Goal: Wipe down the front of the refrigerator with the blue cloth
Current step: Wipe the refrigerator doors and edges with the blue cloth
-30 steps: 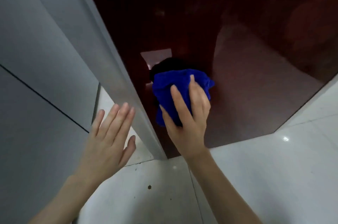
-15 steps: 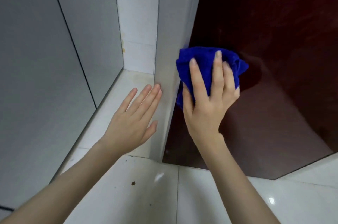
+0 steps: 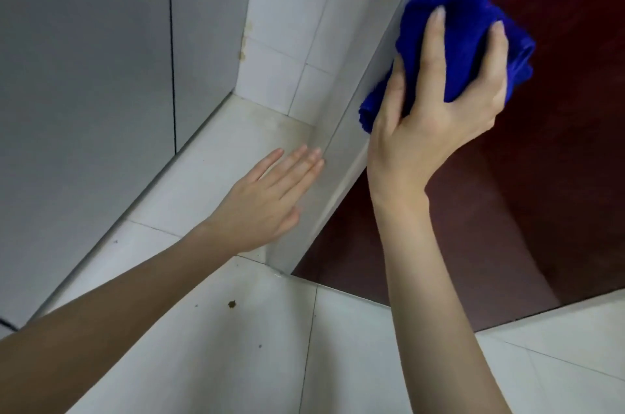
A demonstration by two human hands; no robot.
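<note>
Blue cloth (image 3: 466, 24) is being gripped by the right hand (image 3: 429, 143) at two o'clock in the head view, pressed on the refrigerator (image 3: 558, 143) front's edge. At eight o'clock from it, the left hand (image 3: 260, 207) is being held flat, grip wide.

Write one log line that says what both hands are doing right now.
right hand: grips blue cloth | cloth: at side edge of dark red refrigerator front | left hand: open flat, holds nothing
</note>
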